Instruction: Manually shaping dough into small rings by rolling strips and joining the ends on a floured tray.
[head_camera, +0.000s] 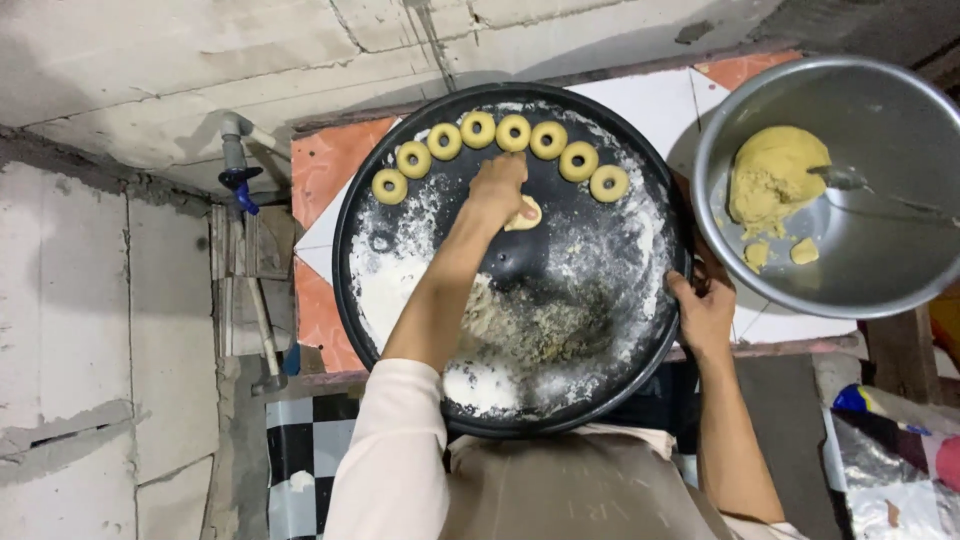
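Left hand (497, 190) pressing soft dough disc (526, 213) onto floured round black tray (400, 300), fingers bent over it. Right hand (703, 312) gripping tray rim. Seven ring-shaped dough pieces (513, 132) arcing above.

Metal bowl (900, 270) holds dough lump (772, 172), perhaps a spoon (850, 180).

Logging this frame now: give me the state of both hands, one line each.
Left hand: fingers curled down on a dough piece on the round black tray; grip cannot be told.
Right hand: closed on the tray's right rim.
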